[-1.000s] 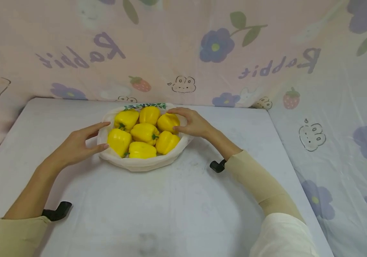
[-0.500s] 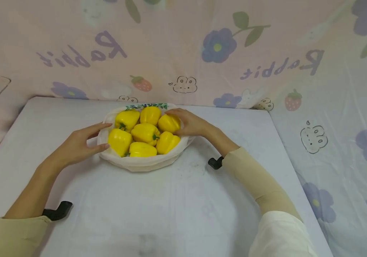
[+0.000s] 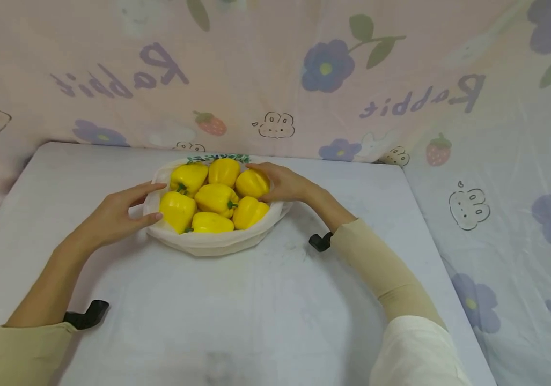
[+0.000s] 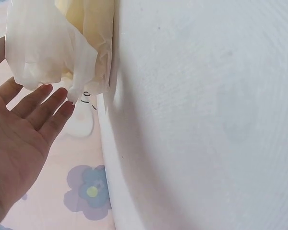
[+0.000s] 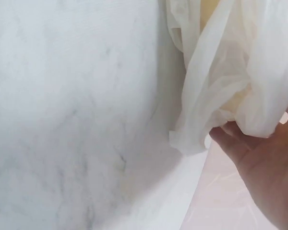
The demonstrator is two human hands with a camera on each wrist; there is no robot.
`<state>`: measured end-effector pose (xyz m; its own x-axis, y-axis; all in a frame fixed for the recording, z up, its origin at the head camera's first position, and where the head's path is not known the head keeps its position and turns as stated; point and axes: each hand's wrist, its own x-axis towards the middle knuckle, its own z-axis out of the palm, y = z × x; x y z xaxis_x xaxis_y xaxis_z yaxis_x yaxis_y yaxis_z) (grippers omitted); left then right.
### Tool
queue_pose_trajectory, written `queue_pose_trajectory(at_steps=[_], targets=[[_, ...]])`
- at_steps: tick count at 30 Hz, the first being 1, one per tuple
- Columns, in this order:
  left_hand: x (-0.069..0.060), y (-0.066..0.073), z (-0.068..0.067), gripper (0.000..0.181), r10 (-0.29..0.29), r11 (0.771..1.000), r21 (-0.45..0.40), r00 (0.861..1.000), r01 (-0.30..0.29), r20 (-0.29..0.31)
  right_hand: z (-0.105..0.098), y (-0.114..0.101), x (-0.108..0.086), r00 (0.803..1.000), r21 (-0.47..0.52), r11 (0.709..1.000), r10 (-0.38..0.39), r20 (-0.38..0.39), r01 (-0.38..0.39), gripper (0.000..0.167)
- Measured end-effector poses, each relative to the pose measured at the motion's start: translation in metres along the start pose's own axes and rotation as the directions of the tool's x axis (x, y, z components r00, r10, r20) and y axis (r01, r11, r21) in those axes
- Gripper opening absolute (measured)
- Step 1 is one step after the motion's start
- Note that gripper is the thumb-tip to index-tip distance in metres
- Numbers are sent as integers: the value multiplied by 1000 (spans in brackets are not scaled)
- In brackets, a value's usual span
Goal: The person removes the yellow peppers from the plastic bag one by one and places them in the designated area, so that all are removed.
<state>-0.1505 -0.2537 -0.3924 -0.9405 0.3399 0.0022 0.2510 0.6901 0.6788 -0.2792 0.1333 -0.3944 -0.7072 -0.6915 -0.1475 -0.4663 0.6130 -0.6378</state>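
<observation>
A whitish, translucent plastic bag (image 3: 217,247) stands on the table with its rim spread wide; green leaf print shows along its back edge. Several yellow bell peppers (image 3: 214,199) fill it. At its left side is my left hand (image 3: 117,214), thumb and index finger reaching to the rim. Seen from the left wrist, this hand's fingers (image 4: 41,108) are fairly straight, their tips touching the bag's outside. My right hand (image 3: 287,183) holds the bag's right side, its index finger over a pepper (image 3: 252,184). In the right wrist view its other fingers (image 5: 230,141) curl against the plastic.
The white table (image 3: 236,311) runs back to a pink curtain (image 3: 236,69) printed with rabbits and flowers. Each wrist carries a black camera mount, one on the left (image 3: 87,315) and one on the right (image 3: 320,242).
My right hand has shifted slightly left and its thumb, earlier in front of the pepper, is now largely behind it. The left hand, bag and peppers look almost the same.
</observation>
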Motion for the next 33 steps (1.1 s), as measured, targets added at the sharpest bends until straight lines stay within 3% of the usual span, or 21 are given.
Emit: queue_pose_trajectory(at_steps=[7, 13, 21, 33], targets=[[0, 2, 1, 74, -41, 999, 10, 999, 40, 17, -1, 3, 1, 1000, -59, 998, 1, -9, -2, 82], [1, 4, 0, 85, -85, 996, 39, 996, 84, 29, -4, 3, -1, 998, -38, 999, -1, -65, -2, 84], [2, 3, 0, 86, -87, 996, 36, 996, 86, 33, -13, -4, -9, 992, -33, 999, -16, -127, 12, 91], [0, 0, -3, 91, -115, 993, 35, 993, 113, 39, -33, -16, -17, 961, 135, 985, -65, -269, 105, 85]])
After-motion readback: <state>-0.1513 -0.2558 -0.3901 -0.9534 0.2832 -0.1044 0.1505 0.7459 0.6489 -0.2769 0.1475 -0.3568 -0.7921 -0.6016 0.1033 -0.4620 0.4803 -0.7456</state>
